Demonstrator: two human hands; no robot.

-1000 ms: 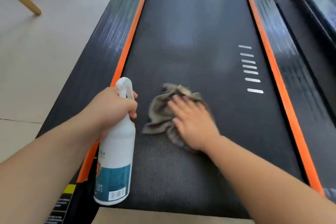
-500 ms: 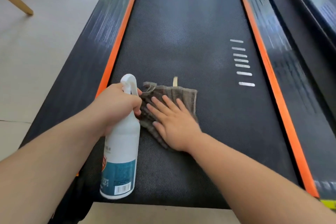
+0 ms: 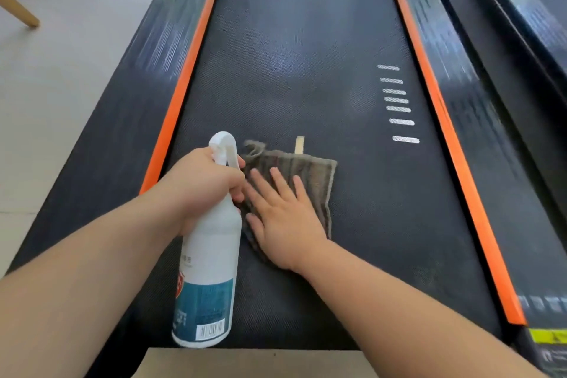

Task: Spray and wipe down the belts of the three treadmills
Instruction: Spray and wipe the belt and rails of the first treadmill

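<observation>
On the belt (image 3: 306, 40), flat right hand (image 3: 285, 224) presses cloth (image 3: 316, 175); left grip (image 3: 202, 184) clasps spray bottle (image 3: 211, 258)

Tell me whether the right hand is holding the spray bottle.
No, the left hand grips the spray bottle; the right hand lies flat on the cloth.

Home or gym room: treadmills (image 3: 306, 40) on tiled floor (image 3: 61, 86)

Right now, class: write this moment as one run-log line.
left hand: grips white plastic spray bottle | right hand: flat on striped grey-brown cloth | cloth: on black textured treadmill belt | phase: wiping
</observation>
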